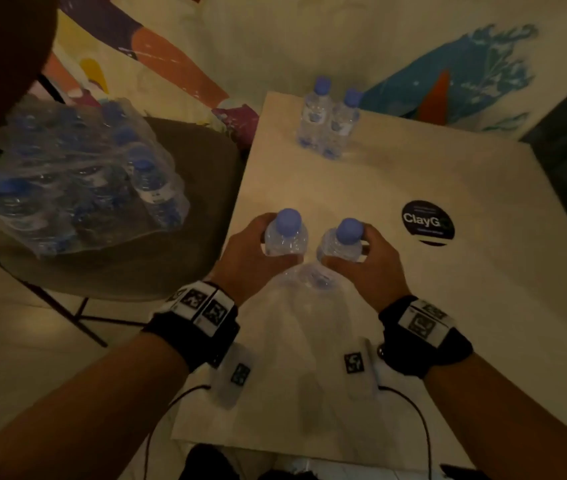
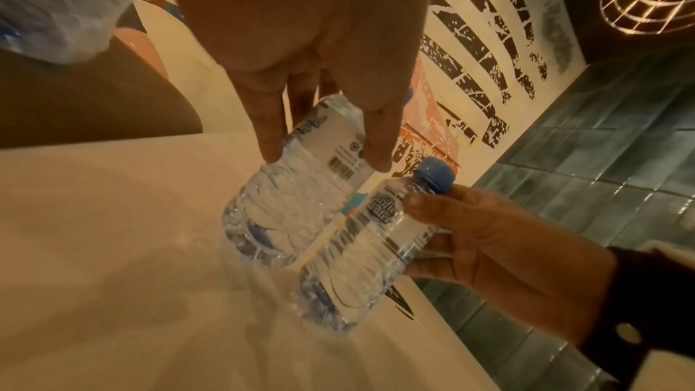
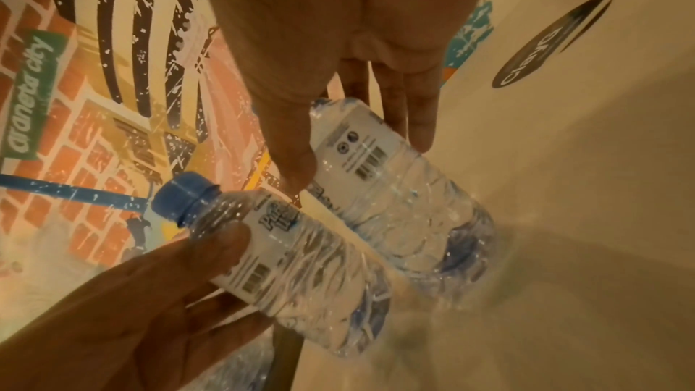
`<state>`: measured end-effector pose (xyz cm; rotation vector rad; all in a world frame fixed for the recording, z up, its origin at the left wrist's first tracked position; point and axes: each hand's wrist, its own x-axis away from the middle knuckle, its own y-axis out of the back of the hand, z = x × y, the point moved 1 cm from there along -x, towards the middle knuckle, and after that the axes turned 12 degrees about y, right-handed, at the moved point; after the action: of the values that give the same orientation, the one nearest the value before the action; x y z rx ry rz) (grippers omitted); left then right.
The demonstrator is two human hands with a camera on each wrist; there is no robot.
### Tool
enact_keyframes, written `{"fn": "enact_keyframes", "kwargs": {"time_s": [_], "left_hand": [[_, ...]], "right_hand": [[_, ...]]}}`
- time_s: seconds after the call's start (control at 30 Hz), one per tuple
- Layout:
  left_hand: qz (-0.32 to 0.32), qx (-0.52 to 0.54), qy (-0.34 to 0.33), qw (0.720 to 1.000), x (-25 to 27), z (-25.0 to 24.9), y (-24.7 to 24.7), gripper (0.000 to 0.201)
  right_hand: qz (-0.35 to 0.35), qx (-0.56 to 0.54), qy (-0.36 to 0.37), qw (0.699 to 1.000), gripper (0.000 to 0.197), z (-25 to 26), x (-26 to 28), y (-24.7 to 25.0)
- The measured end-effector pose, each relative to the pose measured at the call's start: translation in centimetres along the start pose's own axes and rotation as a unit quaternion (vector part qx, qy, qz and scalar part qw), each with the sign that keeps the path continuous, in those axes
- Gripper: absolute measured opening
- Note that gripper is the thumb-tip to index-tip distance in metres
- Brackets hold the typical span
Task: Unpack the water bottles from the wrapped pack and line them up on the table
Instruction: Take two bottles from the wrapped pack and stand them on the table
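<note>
Each hand grips one clear water bottle with a blue cap, upright and side by side over the near part of the pale table (image 1: 431,306). My left hand (image 1: 245,252) wraps the left bottle (image 1: 285,233) (image 2: 300,180) (image 3: 300,272) just below its cap. My right hand (image 1: 374,268) grips the right bottle (image 1: 342,242) (image 2: 370,249) (image 3: 391,186) the same way. Both bases are at the tabletop; whether they touch it I cannot tell. Two more bottles (image 1: 313,114) (image 1: 342,128) stand together at the table's far edge. The wrapped pack (image 1: 81,174) holds several bottles on a chair to the left.
The dark chair seat (image 1: 192,216) with the pack stands close against the table's left edge. A round black sticker (image 1: 427,221) lies on the table to the right of my hands. A painted mural wall (image 1: 275,46) rises behind the table.
</note>
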<state>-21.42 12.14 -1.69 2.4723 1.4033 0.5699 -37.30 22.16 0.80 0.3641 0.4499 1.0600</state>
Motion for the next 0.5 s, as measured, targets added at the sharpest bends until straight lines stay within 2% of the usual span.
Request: {"fn": "enact_keyframes", "kwargs": {"time_s": [0.13, 0.23, 0.33, 0.4, 0.5], "left_hand": [[-0.015, -0.025, 0.007, 1.000, -0.5, -1.1, -2.1, 0.060], [-0.017, -0.033, 0.010, 0.999, -0.3, -1.5, -2.8, 0.059], [0.003, -0.052, 0.014, 0.999, -0.4, -0.7, -2.8, 0.076], [0.005, -0.055, 0.032, 0.998, -0.1, 0.1, -2.5, 0.087], [-0.042, -0.011, 0.054, 0.998, 0.7, 1.2, -0.5, 0.072]], "right_hand": [[0.008, -0.010, -0.002, 1.000, 0.038, -0.8, -0.3, 0.3], [0.016, -0.004, 0.001, 1.000, 0.051, -1.4, -0.4, 0.0], [0.031, -0.003, 0.014, 0.999, 0.056, -1.6, -0.2, -0.1], [0.017, 0.009, 0.036, 0.999, 0.061, -1.7, -0.2, -0.1], [-0.041, 0.072, 0.098, 0.992, 0.061, -0.1, -0.2, -0.3]]}}
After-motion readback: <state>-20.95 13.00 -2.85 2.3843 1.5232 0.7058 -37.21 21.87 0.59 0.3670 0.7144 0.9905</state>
